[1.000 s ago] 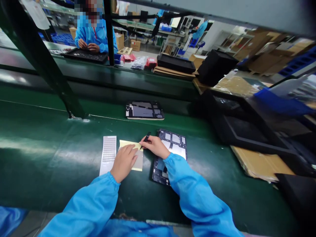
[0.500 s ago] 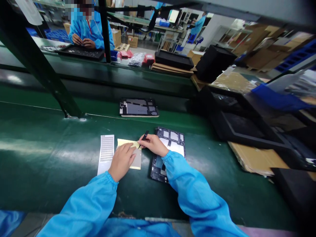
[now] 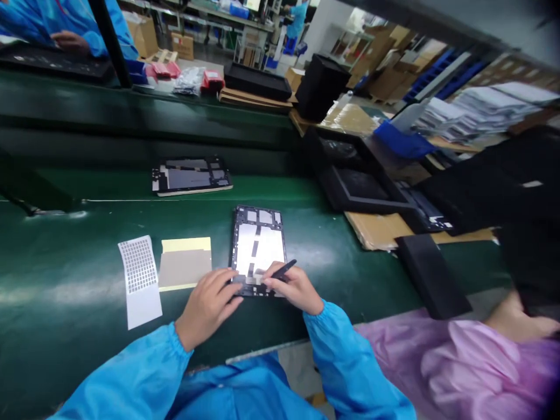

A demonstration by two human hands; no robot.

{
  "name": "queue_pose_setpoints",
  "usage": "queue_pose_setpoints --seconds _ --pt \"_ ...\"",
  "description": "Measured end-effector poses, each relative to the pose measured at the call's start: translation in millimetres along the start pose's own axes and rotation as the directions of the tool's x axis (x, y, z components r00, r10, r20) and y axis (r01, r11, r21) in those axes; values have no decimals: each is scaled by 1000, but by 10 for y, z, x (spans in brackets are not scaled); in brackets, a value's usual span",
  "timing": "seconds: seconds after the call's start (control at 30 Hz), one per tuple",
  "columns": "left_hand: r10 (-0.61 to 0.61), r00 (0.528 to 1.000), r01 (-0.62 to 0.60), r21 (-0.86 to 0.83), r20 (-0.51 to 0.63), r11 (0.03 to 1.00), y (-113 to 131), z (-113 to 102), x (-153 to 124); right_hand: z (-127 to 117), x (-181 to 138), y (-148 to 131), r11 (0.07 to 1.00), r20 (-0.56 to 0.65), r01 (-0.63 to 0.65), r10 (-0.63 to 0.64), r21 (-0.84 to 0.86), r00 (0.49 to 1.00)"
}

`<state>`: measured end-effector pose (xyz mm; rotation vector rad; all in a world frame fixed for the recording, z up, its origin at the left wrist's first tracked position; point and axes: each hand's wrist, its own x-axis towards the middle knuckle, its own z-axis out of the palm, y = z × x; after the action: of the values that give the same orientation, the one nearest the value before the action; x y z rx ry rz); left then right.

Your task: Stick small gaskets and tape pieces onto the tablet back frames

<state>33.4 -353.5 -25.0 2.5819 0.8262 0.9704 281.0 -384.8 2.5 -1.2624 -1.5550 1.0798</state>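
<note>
The right hand point(image 3: 294, 289) is closed around a thin black tool point(image 3: 284, 269), pinched between thumb and fingers, with the tool's tip pointing up and to the right. The left hand point(image 3: 205, 306) lies flat and loose just beside it, fingers spread, fingertips resting on the near left corner of the open tablet point(image 3: 258, 239). The two hands are close together at the tablet's near edge, and whether they touch cannot be told. A small pale strip sits between their fingertips.

The tablet lies flat on the green table point(image 3: 332, 274), long side running away from the person, with its near edge close to the table's front edge. Just left of it, with a narrow gap, lies a yellow sheet point(image 3: 186, 262), and beside that a white dotted sheet point(image 3: 137, 280), tilted, its near corner closest to the front edge. Left of these sheets the table top is bare.

Beyond a pale line, a second tablet point(image 3: 190, 175) lies crosswise on the belt, well apart from the hands.

To the right there is a bare stretch of green, then cardboard point(image 3: 376, 227) under black trays point(image 3: 363, 189), and a black slab point(image 3: 433, 280) hanging over the front edge. A person's pink sleeve point(image 3: 437, 361) fills the near right corner. At the far left, a co-worker's blue sleeve point(image 3: 26, 23) is behind the raised ledge.
</note>
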Motion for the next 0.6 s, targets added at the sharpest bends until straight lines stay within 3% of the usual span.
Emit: queue_pose_setpoints --seconds 0.17,0.6 --pt "70 997 -71 4 22 997 93 129 -31 -4 -45 167 999 37 30 -30 18 999" --pt "19 998 -16 -58 52 998 -5 108 -25 -12 -30 128 999 73 17 -14 -36 997"
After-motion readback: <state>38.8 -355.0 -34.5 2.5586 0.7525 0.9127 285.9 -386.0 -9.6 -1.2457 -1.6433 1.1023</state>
